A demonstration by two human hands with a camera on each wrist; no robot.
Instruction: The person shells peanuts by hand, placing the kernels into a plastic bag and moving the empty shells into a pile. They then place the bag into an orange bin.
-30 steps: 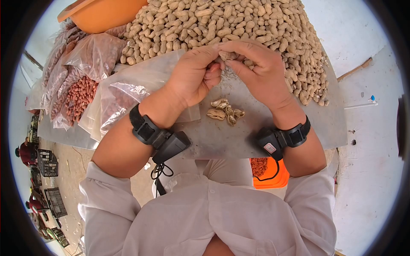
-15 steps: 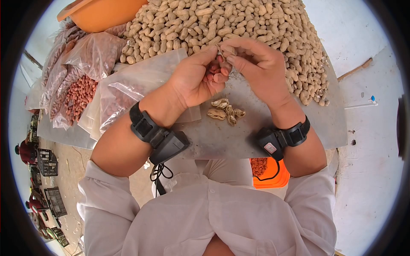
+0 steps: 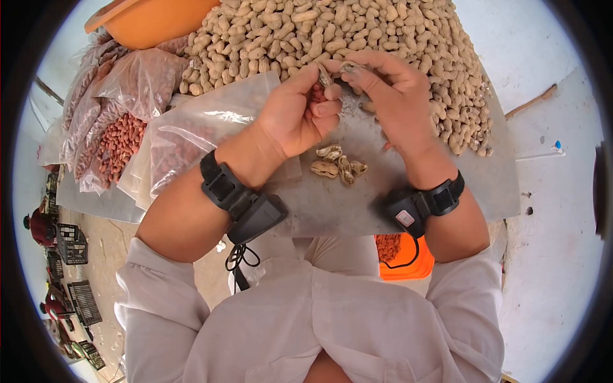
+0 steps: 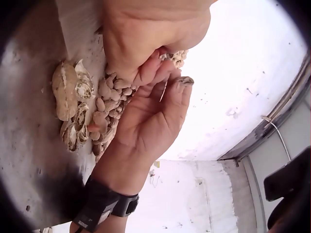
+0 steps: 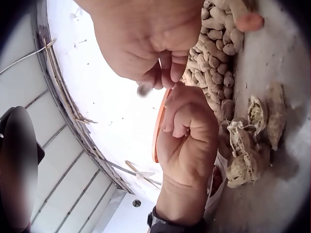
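Left hand point(image 3: 295, 113) and right hand point(image 3: 405, 99) are held slightly farther apart than in the earlier frame, near each other above the bench point(image 3: 319, 209). By the left hand, one shell piece point(image 3: 324, 76) is pinched between thumb and curled fingers, with red kernels point(image 3: 317, 94) held in the fingers just below it. By the right hand, another piece point(image 3: 350, 66) is pinched at the tips of thumb and fingers. A small reddish bit point(image 3: 387, 145) is seen, blurred, near the right wrist. Beyond the hands, peanuts point(image 3: 357, 29) are heaped; nearer the body, a few shells point(image 3: 324, 169), some split open, are laid on the bench. To the left, clear bags point(image 3: 131, 80) are set beside the heap, with an orange basin point(image 3: 153, 27) just beyond.
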